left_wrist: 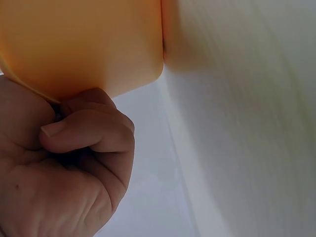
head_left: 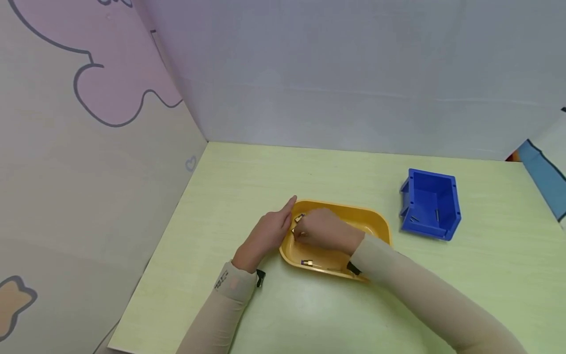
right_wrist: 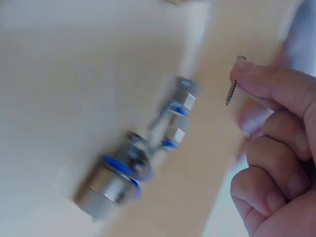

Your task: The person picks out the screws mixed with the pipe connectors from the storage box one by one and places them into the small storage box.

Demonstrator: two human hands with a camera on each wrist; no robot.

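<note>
I am reaching my right hand [head_left: 325, 228] into the yellow tray [head_left: 380, 223], which is sitting near the middle of the green worktop [head_left: 247, 172]. In the right wrist view my right fingers [right_wrist: 276, 86] are pinching a small screw [right_wrist: 230, 92] by its head, its threaded tip pointing down and hanging free of the tray floor; the other fingers are curling loosely below it. At about eight o'clock from the screw, a cluster of bolts with blue washers [right_wrist: 143, 153] is lying on the tray floor, blurred, so I cannot tell how many pieces there are. In the head view another small fastener [head_left: 307, 263] is lying near the tray's six o'clock edge, well apart from my right hand.

My left hand [head_left: 265, 236] is resting against the tray's nine o'clock side. From the head view the index finger is stretching along the rim toward twelve o'clock; in the left wrist view the other left fingers [left_wrist: 94, 133] are curling in beside the tray's outer wall [left_wrist: 84, 44], touching it. Whether they are actually gripping the rim I cannot tell.

At about three o'clock from the tray, well apart, a blue bin [head_left: 431, 204] is standing on the worktop with a couple of small dark pieces inside. Pale walls are closing in the worktop at nine and twelve o'clock.
</note>
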